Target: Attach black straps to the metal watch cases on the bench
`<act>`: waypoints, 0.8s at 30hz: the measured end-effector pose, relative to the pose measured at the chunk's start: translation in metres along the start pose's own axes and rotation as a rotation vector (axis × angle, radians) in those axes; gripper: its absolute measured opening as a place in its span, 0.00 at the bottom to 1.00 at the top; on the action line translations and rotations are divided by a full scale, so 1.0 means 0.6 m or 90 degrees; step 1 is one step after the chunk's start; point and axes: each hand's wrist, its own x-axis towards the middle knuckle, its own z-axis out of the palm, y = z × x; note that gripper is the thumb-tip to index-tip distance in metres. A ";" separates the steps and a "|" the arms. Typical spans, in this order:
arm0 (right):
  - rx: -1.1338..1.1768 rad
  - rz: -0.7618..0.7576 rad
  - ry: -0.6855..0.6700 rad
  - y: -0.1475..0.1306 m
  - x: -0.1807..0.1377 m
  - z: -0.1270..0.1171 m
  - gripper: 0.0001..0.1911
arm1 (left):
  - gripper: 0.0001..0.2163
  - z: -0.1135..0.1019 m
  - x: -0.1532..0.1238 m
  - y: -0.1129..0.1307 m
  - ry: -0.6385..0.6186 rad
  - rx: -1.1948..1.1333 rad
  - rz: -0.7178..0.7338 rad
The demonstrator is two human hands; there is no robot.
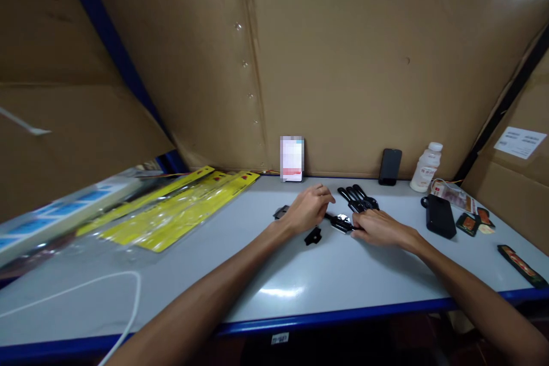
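- Spokeshave-shaped tool, glossy black with a bright metal plate at its middle: lying crosswise between the two hands, low at the tabletop; whether it is touching the surface cannot be told.
- Black handled tools, smooth, with rounded handle ends: fanning out in a pile just behind the right hand.
- Small black part, irregular in outline: resting flat in front of the left hand.
- Yellow cards in clear, wrinkled plastic: spreading across the left of the smooth grey tabletop.
- Cardboard sheet, brown and creased: standing as a back wall, with a phone leaning near it, its screen pixelated.
- White plastic bottle, ribbed: standing at right rear, beyond a black case.
- Dark piece: sitting partly hidden behind the left wrist, perhaps another small part.
- White cable: looping along the lower left and running out of frame.
- Right hand: pinching the tool's right handle between thumb and curled fingers, forearm reaching in from lower right.
- Left hand: curling its fingers above the left handle, back of the hand up; whether it is gripping cannot be told.
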 end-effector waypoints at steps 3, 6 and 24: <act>-0.017 0.014 -0.015 -0.004 -0.004 -0.004 0.14 | 0.16 0.000 -0.001 -0.001 -0.002 0.027 -0.002; -0.027 0.035 -0.022 -0.005 -0.006 -0.006 0.15 | 0.15 -0.001 -0.002 0.000 0.000 0.041 -0.006; 0.056 0.004 0.096 0.048 -0.012 -0.039 0.06 | 0.15 -0.011 -0.001 0.013 -0.097 0.053 0.001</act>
